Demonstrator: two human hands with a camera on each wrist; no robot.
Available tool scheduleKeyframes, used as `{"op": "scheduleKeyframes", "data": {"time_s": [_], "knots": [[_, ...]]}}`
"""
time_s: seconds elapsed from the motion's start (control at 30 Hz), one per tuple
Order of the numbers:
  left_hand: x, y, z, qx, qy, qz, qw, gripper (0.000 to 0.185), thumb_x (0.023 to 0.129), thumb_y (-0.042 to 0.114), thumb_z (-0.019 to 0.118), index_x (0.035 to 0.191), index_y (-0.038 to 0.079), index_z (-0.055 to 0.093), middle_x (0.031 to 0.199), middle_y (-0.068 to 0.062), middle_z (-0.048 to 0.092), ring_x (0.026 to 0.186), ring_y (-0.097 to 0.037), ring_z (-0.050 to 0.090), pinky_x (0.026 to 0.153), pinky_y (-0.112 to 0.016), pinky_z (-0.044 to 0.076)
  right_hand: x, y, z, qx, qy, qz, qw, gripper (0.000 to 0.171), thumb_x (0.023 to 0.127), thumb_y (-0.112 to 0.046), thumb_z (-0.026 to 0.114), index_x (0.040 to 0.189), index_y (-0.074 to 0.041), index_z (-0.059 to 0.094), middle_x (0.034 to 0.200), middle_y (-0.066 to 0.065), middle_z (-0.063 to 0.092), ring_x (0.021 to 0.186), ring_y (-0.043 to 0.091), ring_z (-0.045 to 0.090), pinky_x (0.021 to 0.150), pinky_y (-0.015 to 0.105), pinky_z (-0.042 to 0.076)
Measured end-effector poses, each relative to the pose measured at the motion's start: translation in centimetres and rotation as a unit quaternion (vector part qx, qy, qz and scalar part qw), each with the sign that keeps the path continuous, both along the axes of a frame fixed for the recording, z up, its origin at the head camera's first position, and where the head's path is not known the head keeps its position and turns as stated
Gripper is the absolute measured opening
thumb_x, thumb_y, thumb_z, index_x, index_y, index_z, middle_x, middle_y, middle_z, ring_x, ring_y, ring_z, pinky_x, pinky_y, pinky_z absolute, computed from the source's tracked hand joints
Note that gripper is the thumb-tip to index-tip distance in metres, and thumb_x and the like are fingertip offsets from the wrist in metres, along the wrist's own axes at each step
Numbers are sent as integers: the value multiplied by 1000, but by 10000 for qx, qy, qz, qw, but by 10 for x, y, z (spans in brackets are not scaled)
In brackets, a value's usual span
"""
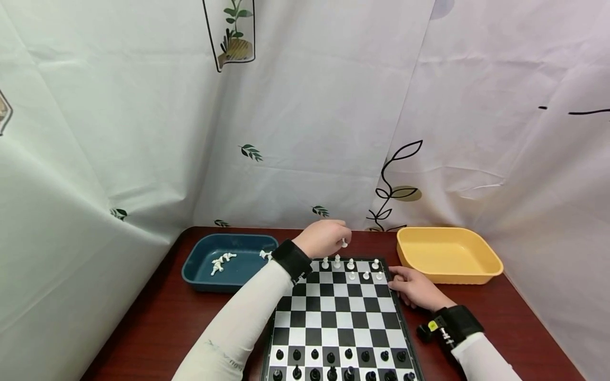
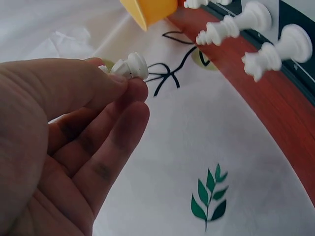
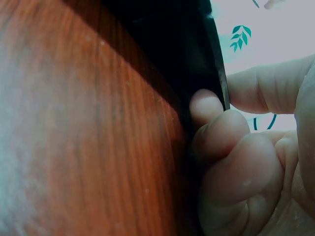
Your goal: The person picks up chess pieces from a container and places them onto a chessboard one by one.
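Note:
My left hand is raised above the far edge of the chessboard, pinching a white chess piece between thumb and fingertips. Its base shows; the fingers hide much of the rest. Below that hand, several white pieces stand along the board's far row, with white pawns in front towards the right. At the board's right edge, my right hand grips the rim, thumb on one side and curled fingers on the other in the right wrist view. Black pieces stand in two rows at the near end.
A blue tray with several white pieces lying in it sits left of the board, partly behind my left forearm. To the right stands a yellow tray. A patterned white cloth hangs behind the brown table.

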State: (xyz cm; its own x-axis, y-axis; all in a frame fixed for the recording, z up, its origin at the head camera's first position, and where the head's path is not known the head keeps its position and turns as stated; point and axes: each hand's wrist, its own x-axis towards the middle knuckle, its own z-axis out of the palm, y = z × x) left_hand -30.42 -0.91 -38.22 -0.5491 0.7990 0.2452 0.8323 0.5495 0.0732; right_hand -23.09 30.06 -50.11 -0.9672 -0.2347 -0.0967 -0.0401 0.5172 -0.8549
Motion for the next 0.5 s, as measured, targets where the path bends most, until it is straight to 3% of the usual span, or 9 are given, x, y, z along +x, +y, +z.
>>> {"op": "scheduleKeyframes", "data": {"time_s": [0.5], "knots": [[-2, 37, -21, -353, 56, -257, 9990, 22, 104, 1, 72, 111, 17, 86, 106, 5, 75, 97, -9, 70, 87, -22, 55, -3, 2, -1, -62, -1, -37, 10000, 61, 104, -17, 74, 154, 11, 53, 70, 6, 57, 53, 22, 54, 47, 34, 47]]}}
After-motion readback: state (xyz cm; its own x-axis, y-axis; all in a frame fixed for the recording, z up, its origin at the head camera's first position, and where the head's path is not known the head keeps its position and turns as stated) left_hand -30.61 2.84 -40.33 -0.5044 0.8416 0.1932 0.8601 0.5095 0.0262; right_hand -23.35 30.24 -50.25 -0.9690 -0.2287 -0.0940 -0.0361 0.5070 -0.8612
